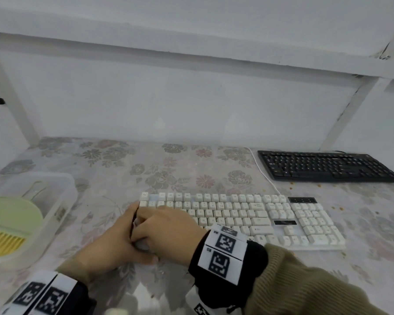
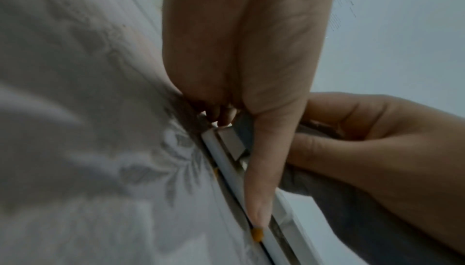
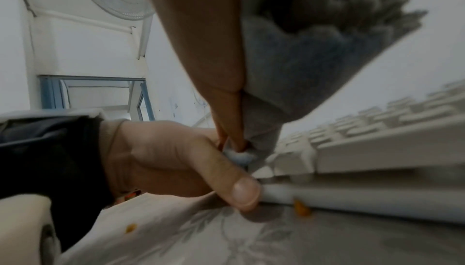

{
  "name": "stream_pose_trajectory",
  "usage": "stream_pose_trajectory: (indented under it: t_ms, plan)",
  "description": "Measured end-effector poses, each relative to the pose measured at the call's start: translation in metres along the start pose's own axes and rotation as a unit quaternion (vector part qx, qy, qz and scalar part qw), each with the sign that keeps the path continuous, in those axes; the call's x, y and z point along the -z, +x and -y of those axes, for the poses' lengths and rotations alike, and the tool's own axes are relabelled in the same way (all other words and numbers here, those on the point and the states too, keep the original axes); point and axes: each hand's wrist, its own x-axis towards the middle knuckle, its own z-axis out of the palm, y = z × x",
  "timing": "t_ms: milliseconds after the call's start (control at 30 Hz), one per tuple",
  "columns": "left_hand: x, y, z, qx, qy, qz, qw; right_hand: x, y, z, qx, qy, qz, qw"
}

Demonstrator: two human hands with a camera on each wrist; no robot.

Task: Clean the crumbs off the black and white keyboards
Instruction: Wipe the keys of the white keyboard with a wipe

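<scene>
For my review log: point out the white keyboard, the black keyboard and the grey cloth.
white keyboard (image 1: 248,215): head view, on its middle keys.
black keyboard (image 1: 325,165): head view, on its middle keys.
grey cloth (image 3: 302,60): right wrist view, on the bunched fabric under the palm.

Table (image 1: 146,164) covered with a floral-print cloth under a clear glossy sheet. White keyboard (image 1: 271,214) lies flat near the front centre, its white cable (image 1: 263,171) running back across the cloth. Black keyboard (image 1: 325,165) lies flat at the back right, apart from the white one. Clear plastic bin (image 1: 62,201) sits at the left edge. Small orange crumbs (image 1: 340,208) scattered on the cloth to the right, between and beside the keyboards; one crumb (image 3: 302,208) touches the white keyboard's front edge.
</scene>
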Motion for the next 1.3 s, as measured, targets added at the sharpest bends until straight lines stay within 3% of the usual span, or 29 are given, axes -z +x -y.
stream_pose_trajectory:
  t_ms: [267, 533, 933, 1067, 1300]
  plan:
    - [-0.002, -0.007, -0.015, 0.006, -0.072, 0.045, 0.996, 0.005, -0.028, -0.007, 0.004, -0.014, 0.007, 1.000]
    - [-0.001, -0.006, -0.013, 0.014, -0.094, 0.031, 0.995, 0.000, -0.064, -0.040, -0.022, -0.014, -0.005, 1.000]
    - [0.000, -0.007, -0.011, 0.028, -0.078, 0.019, 0.996, 0.021, -0.125, -0.072, -0.125, -0.034, 0.042, 0.991]
    - [0.000, -0.008, -0.014, 0.031, -0.078, 0.021, 0.996, 0.034, -0.115, -0.066, -0.113, -0.068, 0.083, 0.988]
    - [-0.003, -0.007, -0.019, 0.018, -0.075, 0.020, 0.997, 0.034, -0.036, -0.029, -0.045, 0.020, 0.013, 0.999]
